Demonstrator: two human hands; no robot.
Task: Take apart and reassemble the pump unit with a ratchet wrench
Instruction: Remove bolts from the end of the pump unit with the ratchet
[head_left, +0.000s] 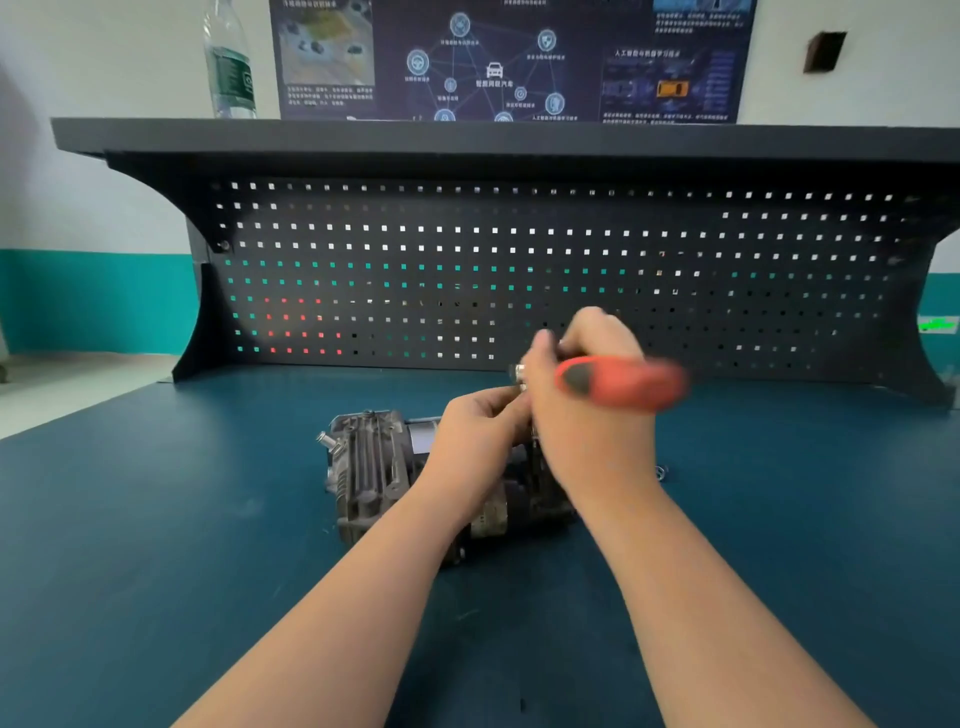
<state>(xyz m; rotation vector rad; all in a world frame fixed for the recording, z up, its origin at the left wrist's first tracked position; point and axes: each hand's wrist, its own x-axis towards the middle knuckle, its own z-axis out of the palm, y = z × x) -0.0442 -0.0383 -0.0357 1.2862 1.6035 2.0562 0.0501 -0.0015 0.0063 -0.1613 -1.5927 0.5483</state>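
A dark grey ribbed pump unit (371, 467) lies on the blue workbench (156, 519), its right half hidden behind my hands. My right hand (587, 415) grips a ratchet wrench with a red and black handle (621, 383); the handle is blurred and points right. The wrench's silver head (519, 373) shows just left of that hand, above the pump. My left hand (480, 431) has its fingers curled at the wrench head, pinching something small there that I cannot make out.
A black pegboard back panel (519, 270) with a shelf (467, 137) rises behind the bench. A plastic water bottle (228, 62) stands on the shelf's left end. A small metal part (661, 473) lies on the bench right of the pump.
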